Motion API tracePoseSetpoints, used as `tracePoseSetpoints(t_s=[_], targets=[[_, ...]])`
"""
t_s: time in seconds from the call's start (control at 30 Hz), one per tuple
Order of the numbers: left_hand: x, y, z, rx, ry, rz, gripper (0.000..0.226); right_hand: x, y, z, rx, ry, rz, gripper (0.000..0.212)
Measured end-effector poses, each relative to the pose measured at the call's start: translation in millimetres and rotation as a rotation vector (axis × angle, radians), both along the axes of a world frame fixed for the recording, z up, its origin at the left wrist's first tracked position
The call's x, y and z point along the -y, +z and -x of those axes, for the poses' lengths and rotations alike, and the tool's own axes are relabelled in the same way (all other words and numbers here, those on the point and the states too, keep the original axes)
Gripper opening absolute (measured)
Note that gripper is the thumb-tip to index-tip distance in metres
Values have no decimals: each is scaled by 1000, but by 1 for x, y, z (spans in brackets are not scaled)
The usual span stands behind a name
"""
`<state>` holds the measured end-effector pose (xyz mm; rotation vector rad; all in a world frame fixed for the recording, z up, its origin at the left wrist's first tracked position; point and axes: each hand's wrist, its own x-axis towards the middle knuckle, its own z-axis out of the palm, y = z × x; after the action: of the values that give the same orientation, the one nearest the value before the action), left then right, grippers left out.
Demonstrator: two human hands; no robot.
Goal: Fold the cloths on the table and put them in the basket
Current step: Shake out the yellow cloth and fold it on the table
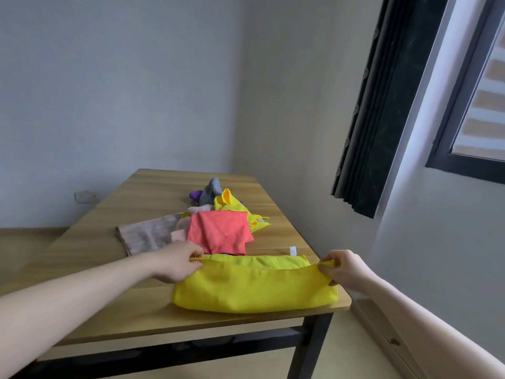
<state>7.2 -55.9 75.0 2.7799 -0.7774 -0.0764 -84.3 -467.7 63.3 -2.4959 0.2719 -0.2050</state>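
A bright yellow cloth (254,288) lies at the near right corner of the wooden table (103,305), partly folded over itself, with a small white tag at its far edge. My left hand (177,265) pinches its upper left corner. My right hand (343,269) pinches its upper right corner, near the table's right edge. Behind it lies a heap of cloths: a coral one (220,232), a beige one (147,236), another yellow one (232,207), a grey one (211,191) and a bit of purple (196,195). No basket is in view.
The table has black metal legs (308,348) and stands in a room corner. A dark curtain (382,105) and a window (481,91) are on the right wall. A wall socket (85,196) sits at the left behind the table.
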Motion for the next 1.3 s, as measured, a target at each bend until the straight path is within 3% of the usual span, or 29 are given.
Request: tracePoseSetpoints(t_s=[0.17, 0.4, 0.53, 0.73, 0.87, 1.0, 1.1, 1.3], targets=[[6, -10, -38, 84, 123, 136, 13, 1, -1, -44, 99, -92, -24, 17], [5, -42, -75, 136, 288, 178, 26, -3, -18, -96, 120, -181, 17, 30], [9, -58, -81, 128, 338, 236, 14, -5, -36, -112, 127, -244, 36, 33], [10, -84, -86, 127, 396, 333, 14, -5, -60, -121, 119, -320, 23, 31], [11, -91, -88, 161, 411, 369, 26, -3, -64, -121, 80, -332, 33, 30], [9, -93, -90, 143, 449, 378, 39, -2, -66, -116, 50, -345, 95, 43], [7, -93, -89, 99, 531, 421, 34, -3, -67, -113, -12, -362, 131, 53], [5, -87, -87, 17, 563, 492, 15, 0, -61, -108, -189, -377, 31, 33]])
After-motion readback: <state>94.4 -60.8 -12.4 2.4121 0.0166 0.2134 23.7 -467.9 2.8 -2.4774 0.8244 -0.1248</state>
